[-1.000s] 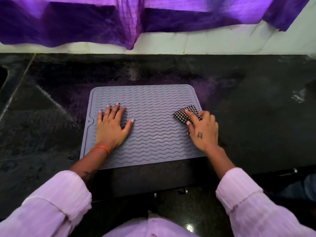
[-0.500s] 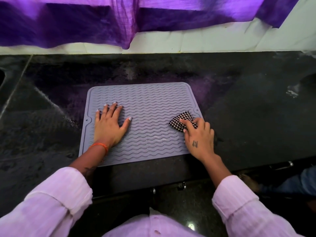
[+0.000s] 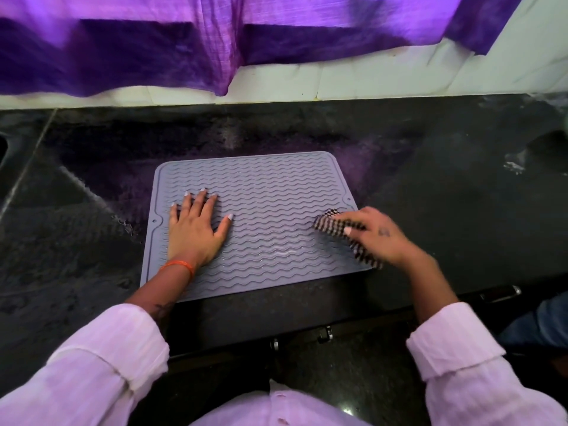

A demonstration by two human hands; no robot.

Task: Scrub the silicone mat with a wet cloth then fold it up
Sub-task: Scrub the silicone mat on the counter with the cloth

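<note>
- Here the silicone mat point(image 3: 270, 216) lies flat on the dark counter point(image 3: 445, 195), near its front edge.
- The mat could slide or buckle if the scrubbing pushes sideways harder than the left hand point(image 3: 195, 232) presses it down.
- The left hand is spread flat on the mat, holding nothing.
- The right hand point(image 3: 379, 236), blurred, grasps the checkered cloth point(image 3: 330, 226) at the mat's right edge.

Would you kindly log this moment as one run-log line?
phase: scrubbing | left hand: flat on silicone mat | right hand: grips checked cloth at mat's right edge | mat: unfolded on dark counter
</note>
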